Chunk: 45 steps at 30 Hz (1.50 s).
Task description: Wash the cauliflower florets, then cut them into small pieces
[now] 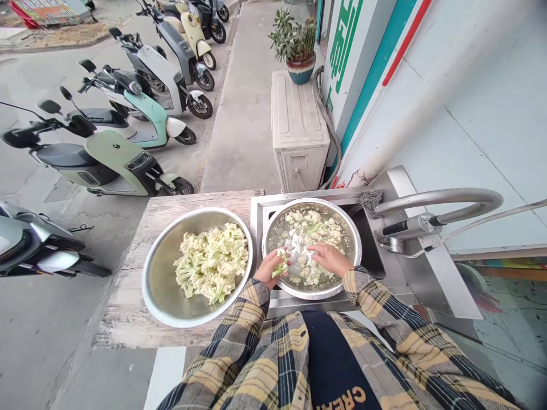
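My left hand (268, 267) is closed around a pale green cauliflower floret (281, 264), over the left rim of a water-filled metal basin (358, 250). My right hand (332, 259) reaches over the same basin from the right, its fingers pointing left at the water surface. Whether those fingers pinch anything cannot be made out. Several cauliflower florets (314, 218) float in the water around both hands. Left of it, a larger steel bowl (160, 279) holds a heap of cauliflower florets (213, 259).
The basin sits on a steel sink (401, 290) with a curved faucet (453, 196) and a scouring pad (371, 200) at its right. The bowl stands on a wooden board (128, 307). Beyond are an outdoor unit (297, 114), a potted plant (300, 65) and parked scooters (115, 159).
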Motion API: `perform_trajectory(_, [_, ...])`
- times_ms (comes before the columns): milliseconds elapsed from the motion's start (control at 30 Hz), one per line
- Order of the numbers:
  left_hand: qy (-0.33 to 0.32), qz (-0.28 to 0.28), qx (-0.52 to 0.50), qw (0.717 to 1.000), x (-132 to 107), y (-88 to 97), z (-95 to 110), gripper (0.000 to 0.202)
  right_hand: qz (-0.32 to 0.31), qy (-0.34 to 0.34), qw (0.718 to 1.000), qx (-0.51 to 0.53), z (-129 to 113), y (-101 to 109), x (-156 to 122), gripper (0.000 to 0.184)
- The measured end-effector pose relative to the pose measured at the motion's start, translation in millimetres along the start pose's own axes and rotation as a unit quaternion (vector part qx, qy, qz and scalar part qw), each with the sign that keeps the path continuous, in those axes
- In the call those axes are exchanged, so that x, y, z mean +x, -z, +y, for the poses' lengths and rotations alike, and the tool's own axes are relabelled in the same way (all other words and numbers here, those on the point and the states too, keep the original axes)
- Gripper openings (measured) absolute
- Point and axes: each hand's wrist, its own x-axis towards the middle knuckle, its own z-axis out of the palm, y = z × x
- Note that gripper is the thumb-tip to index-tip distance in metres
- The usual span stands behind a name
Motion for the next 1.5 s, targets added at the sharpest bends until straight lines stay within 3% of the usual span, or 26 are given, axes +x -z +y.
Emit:
perform_trajectory(100, [-0.005, 0.018, 0.001, 1.0, -2.7, 0.1, 1.1, 0.054, -0.054, 0.068, 0.993, -0.082, -15.2, -34.7, 4.9, 0.041])
perform_trajectory(200, [-0.003, 0.026, 0.002, 1.0, -5.1, 0.1, 3.2, 0.056, -0.067, 0.076, 0.988, -0.113, -27.3, -51.9, 7.3, 0.032])
perform_trajectory(300, [-0.002, 0.029, 0.013, 0.999, -5.5, 1.3, 1.7, 0.055, -0.021, 0.037, 0.996, -0.073, -23.8, -41.6, 3.3, 0.027])
perform_trajectory(400, [0.014, 0.023, 0.045, 0.999, 1.4, -1.0, -3.0, 0.06, 0.027, -0.045, 0.998, -0.026, -11.5, -19.3, 3.0, 0.034])
perform_trajectory(500, [0.04, 0.013, 0.122, 0.992, 19.9, -11.6, -5.4, 0.079, 0.01, -0.087, 0.996, -0.026, -5.2, -8.7, 16.1, 0.052])
perform_trajectory(600, [0.059, 0.015, 0.223, 0.973, 45.0, -27.4, -2.3, 0.097, -0.015, -0.124, 0.992, 0.031, -7.7, -14.2, 37.7, 0.065])
perform_trajectory(700, [0.08, 0.004, 0.256, 0.963, 63.9, -37.0, 3.5, 0.1, -0.012, -0.156, 0.982, 0.102, -8.6, -19.9, 51.9, 0.059])
perform_trajectory(800, [0.068, -0.052, 0.214, 0.973, 66.2, -32.2, 6.9, 0.084, -0.003, -0.164, 0.976, 0.145, -1.8, -15.4, 46.5, 0.044])
perform_trajectory(867, [0.043, -0.101, 0.163, 0.981, 58.7, -23.7, 6.2, 0.075, 0.0, -0.167, 0.964, 0.206, 3.8, -9.6, 33.5, 0.04])
perform_trajectory(933, [0.024, -0.138, 0.113, 0.984, 47.7, -16.3, 3.3, 0.071, 0.001, -0.162, 0.931, 0.326, 5.4, -6.2, 18.1, 0.038])
perform_trajectory(1000, [0.019, -0.147, 0.083, 0.985, 36.6, -13.8, -0.5, 0.068, 0.002, -0.16, 0.879, 0.449, -0.3, -7.2, 4.8, 0.035])
perform_trajectory(1067, [0.019, -0.128, 0.07, 0.989, 26.4, -17.1, -3.5, 0.065, 0.007, -0.169, 0.849, 0.5, -13.8, -11.5, -4.3, 0.032])
perform_trajectory(1200, [-0.039, -0.066, 0.055, 0.996, 2.8, -28.8, 1.9, 0.062, 0.052, -0.138, 0.851, 0.503, -54.0, -17.5, -13.2, 0.029])
perform_trajectory(1300, [-0.117, -0.027, 0.098, 0.988, -26.8, -25.9, 22.1, 0.062, 0.061, -0.081, 0.863, 0.495, -86.4, -16.6, -10.8, 0.029])
perform_trajectory(1400, [-0.187, 0.046, 0.212, 0.958, -67.6, -7.6, 54.4, 0.059, 0.014, -0.003, 0.874, 0.486, -123.6, -17.9, 1.9, 0.029])
perform_trajectory(1500, [-0.24, 0.132, 0.318, 0.908, -107.5, 22.0, 89.9, 0.055, -0.073, 0.1, 0.869, 0.478, -163.9, -21.3, 18.1, 0.031])
